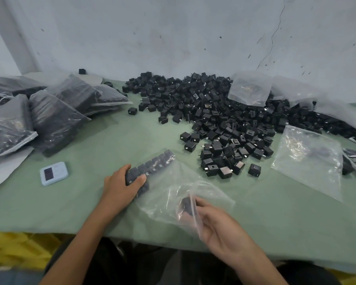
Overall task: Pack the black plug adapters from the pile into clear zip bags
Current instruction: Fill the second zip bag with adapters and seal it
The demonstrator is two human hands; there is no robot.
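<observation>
Slanting near-left to far-right: adapter row (pixel 150 168)

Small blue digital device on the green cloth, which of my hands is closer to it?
Left. The left hand grips the bagged adapter row just right of the blue device; the right hand holds the clear zip bag farther right.

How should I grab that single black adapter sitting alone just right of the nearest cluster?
Come from above and pinch the lone adapter by two opposite flat sides. It is a small block standing clear of the cluster, with bare green cloth around it.
</observation>
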